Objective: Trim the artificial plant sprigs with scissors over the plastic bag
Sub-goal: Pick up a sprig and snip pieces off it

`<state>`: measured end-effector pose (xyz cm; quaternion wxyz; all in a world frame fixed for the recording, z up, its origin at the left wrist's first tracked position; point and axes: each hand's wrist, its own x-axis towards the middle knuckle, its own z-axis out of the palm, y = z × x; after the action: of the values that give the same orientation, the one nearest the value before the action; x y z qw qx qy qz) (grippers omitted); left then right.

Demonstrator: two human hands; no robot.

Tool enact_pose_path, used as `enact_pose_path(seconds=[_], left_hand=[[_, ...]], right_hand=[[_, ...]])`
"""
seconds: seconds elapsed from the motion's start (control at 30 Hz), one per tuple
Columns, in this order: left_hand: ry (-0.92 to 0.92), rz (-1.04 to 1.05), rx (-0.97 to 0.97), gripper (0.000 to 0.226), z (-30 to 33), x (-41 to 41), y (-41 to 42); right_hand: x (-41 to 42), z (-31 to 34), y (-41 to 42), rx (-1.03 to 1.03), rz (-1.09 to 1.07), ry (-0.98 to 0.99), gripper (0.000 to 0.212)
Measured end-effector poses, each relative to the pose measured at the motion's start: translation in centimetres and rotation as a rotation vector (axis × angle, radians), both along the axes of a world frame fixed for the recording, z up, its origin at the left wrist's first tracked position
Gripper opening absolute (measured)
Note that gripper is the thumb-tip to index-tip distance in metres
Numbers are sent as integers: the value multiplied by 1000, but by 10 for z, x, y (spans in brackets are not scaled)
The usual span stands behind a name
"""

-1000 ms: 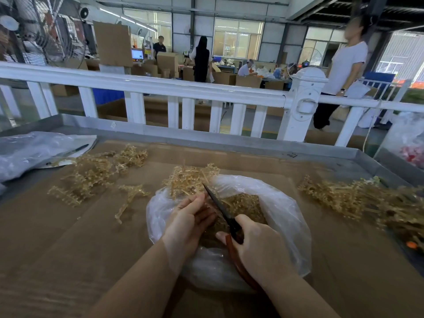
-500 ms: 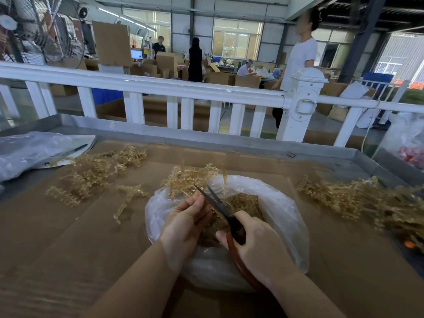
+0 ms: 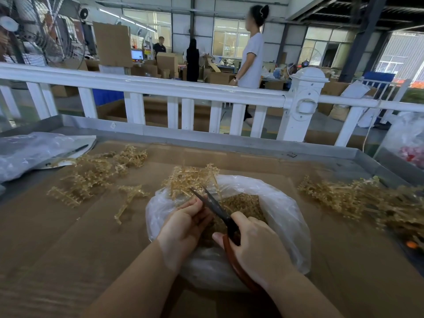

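Two hands work over the plastic bag (image 3: 282,216), which sits open at the near centre of the cardboard-covered tabletop (image 3: 68,237). Left hand (image 3: 183,226) has its fingers curled round the stem end of one sprig (image 3: 190,177); the sprig's branched head fans out toward 12 o'clock, above the bag's far rim. Right hand (image 3: 254,246) grips the red-brown handles of the scissors (image 3: 215,208), thumb on top, fingers wrapped below. Blades are parted in a narrow V, tips pointing to 11 o'clock, just beside the left fingertips and at the sprig's base.

Judgement: the cut is set close to the holding fingers so the stem stays rigid, and it is made over the bag mouth so offcuts drop in. Golden-brown trimmings (image 3: 243,203) already fill the bag's middle, consistent with that.

Left pile of sprigs (image 3: 96,173) lies at 10 o'clock, well apart from the bag; a single sprig (image 3: 130,198) lies between the two. Right pile (image 3: 358,200), larger, lies at 3 o'clock. Cannot tell which pile is trimmed stock and which is waiting.

Risk, as judged: blade tips near the left fingers.
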<state>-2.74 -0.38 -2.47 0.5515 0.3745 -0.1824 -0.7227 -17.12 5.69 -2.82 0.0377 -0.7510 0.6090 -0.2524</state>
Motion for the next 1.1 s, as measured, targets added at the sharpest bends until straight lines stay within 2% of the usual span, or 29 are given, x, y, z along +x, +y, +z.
enact_pose_path(seconds=[0.47, 0.67, 1.1], left_hand=[[-34, -69, -15, 10, 1, 0, 2], [-18, -80, -18, 9, -1, 1, 0], [-20, -25, -100, 12, -3, -1, 1]], right_hand=[[1, -3, -5, -19, 17, -20, 33], [1, -4, -4, -13, 11, 36, 35], [-3, -3, -3, -24, 35, 50, 37]])
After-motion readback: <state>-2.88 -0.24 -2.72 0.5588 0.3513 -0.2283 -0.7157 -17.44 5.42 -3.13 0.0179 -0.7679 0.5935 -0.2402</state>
